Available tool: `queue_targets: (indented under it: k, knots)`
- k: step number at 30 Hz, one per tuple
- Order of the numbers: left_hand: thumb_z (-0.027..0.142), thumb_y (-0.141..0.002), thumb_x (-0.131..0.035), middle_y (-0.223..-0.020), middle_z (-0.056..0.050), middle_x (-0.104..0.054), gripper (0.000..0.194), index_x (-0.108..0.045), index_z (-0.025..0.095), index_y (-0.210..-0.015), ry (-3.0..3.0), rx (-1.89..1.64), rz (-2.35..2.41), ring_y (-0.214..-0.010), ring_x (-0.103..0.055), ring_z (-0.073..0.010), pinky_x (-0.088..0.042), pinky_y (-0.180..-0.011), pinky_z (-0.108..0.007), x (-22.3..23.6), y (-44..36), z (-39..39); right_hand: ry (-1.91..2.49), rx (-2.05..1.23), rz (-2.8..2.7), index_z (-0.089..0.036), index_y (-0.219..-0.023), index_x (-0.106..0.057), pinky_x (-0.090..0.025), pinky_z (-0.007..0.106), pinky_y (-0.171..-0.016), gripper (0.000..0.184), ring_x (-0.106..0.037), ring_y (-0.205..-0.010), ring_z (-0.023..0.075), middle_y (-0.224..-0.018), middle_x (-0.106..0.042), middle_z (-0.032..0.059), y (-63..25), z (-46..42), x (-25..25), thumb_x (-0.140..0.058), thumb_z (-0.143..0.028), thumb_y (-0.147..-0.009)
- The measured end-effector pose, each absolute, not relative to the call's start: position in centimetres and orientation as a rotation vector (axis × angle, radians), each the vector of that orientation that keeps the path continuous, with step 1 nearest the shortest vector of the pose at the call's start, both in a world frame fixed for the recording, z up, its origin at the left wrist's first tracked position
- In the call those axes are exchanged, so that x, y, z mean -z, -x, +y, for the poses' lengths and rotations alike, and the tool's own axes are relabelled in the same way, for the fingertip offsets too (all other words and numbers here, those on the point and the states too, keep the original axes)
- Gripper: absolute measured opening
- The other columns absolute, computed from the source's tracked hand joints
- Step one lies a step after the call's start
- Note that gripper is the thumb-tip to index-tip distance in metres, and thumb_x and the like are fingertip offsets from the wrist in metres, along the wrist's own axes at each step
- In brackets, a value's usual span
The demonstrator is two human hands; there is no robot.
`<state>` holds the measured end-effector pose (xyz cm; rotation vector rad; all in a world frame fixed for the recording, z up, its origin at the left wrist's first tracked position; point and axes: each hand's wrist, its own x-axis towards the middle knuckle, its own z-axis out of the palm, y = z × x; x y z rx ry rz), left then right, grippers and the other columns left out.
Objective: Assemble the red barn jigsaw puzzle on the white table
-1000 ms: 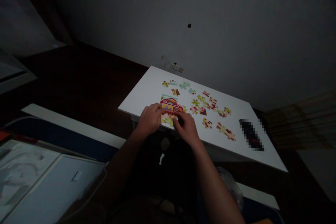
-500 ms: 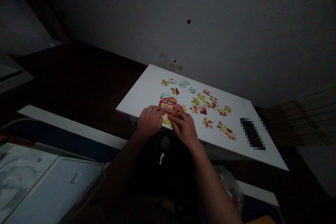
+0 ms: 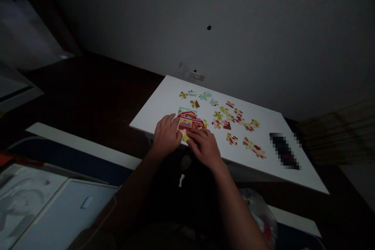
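A partly joined jigsaw puzzle [image 3: 188, 114] with a red barn picture lies at the near edge of the white table [image 3: 155, 107]. Along its left side rests my left hand [image 3: 166, 134], fingers stretched out and thumb by the lower left pieces. My right hand [image 3: 205, 145] lies over the lower right part, its fingers extended flat on the pieces and covering some of them. Neither hand visibly holds a loose piece. A brown and green puzzle piece [image 3: 194, 104] lies just beyond the barn.
Several loose puzzle pieces [image 3: 227, 115] spread to the right, with joined pieces [image 3: 254, 148] nearer the front edge. A dark blurred object [image 3: 284, 150] sits at the table's right end. Behind stands a wall with a socket [image 3: 197, 75]. A clear plastic bag [image 3: 259, 211] is below right.
My right hand's fingers have gone from a bent, pinching pose to lying flatter on the puzzle. My left thumb has drawn back slightly from the middle. The view has shifted a little.
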<state>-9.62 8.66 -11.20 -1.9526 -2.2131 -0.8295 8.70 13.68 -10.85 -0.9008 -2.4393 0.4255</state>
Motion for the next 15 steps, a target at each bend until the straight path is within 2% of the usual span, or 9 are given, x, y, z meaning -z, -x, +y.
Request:
queue_targets:
  k: [3, 7, 11, 15]
  knots:
    - [0.036, -0.085, -0.052, -0.148, -0.013, -0.038, 0.056, -0.044, 0.014, -0.137, 1.920, 0.732, -2.267, -0.136, -0.030, -0.0326, -0.022, -0.111, -0.050, 11.4, 10.3, 9.6, 0.894, -0.445, -2.428, -0.037, -0.118, -0.063, -0.040, 0.054, -0.095, 0.030, -0.049, -0.115, 0.0313, -0.125, -0.062, -0.0006, -8.8, 13.8, 11.1, -0.054, -0.043, -0.090]
    - [0.044, -0.088, -0.047, -0.144, -0.013, -0.044, 0.052, -0.049, 0.015, -0.133, 1.948, 0.678, -2.301, -0.135, -0.033, -0.0323, -0.021, -0.111, -0.051, 11.8, 11.0, 10.3, 0.892, -0.457, -2.433, -0.037, -0.119, -0.063, -0.040, 0.054, -0.096, 0.031, -0.049, -0.115, 0.0314, -0.125, -0.061, -0.0001, -8.8, 13.9, 11.0, -0.055, -0.042, -0.090]
    - [0.033, -0.090, -0.045, -0.143, -0.011, -0.045, 0.042, -0.054, 0.017, -0.128, 1.931, 0.857, -2.271, -0.134, -0.037, -0.0285, -0.023, -0.112, -0.048, 11.8, 10.8, 9.5, 0.881, -0.457, -2.431, -0.039, -0.120, -0.062, -0.040, 0.054, -0.095, 0.032, -0.048, -0.116, 0.0315, -0.125, -0.061, -0.0002, -8.8, 13.9, 10.8, -0.056, -0.040, -0.089]
    - [0.021, -0.086, -0.048, -0.132, -0.007, -0.056, 0.033, -0.063, 0.022, -0.116, 2.067, 1.295, -2.132, -0.125, -0.047, -0.0266, -0.030, -0.108, -0.046, 12.6, 9.7, 7.8, 0.870, -0.439, -2.454, -0.041, -0.122, -0.060, -0.040, 0.054, -0.094, 0.035, -0.046, -0.119, 0.0325, -0.128, -0.059, -0.0002, -8.8, 13.7, 10.6, -0.059, -0.041, -0.087]
